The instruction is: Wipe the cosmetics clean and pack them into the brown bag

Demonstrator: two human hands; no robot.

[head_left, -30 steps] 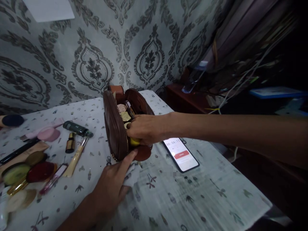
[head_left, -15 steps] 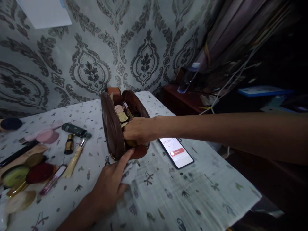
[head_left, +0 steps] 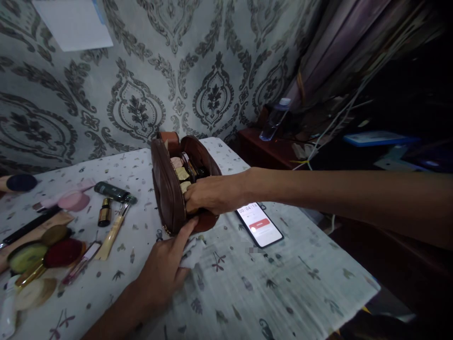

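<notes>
Brown zip bag point(head_left: 166, 189) sits open on the tabletop point(head_left: 226, 293), ahead of the left hand, its long side running away toward the patterned wall point(head_left: 212, 80). The right hand point(head_left: 208, 194) is nearer: it dips in from the right with bent fingers, their tips hidden, so I can't tell if they pinch anything. The left hand point(head_left: 161, 264), finger and thumb spread, points at the bag's near end. Inside are a pale gold thing point(head_left: 182, 174) and a pink one point(head_left: 176, 162).

Phone point(head_left: 264, 232) right of bag point(head_left: 167, 189)
</notes>
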